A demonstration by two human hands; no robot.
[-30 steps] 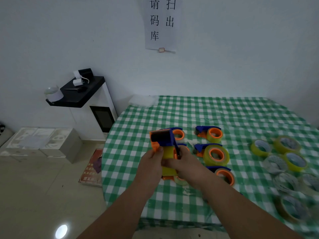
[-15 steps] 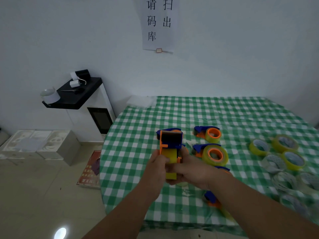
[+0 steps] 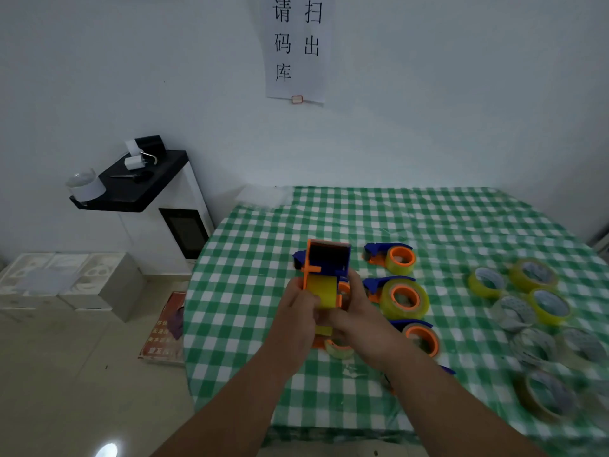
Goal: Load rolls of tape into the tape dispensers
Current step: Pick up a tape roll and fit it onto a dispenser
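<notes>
I see left hand and right hand both gripping orange-blue dispenser with yellow tape roll seated in it, raised above checkered table. Loaded dispensers just right; loose rolls well apart, far right.

A round table under a green-and-white checked cloth carries blue-and-orange loaded tape dispensers at centre; right of them lie loose yellowish and seemingly clear tape rolls.
</notes>
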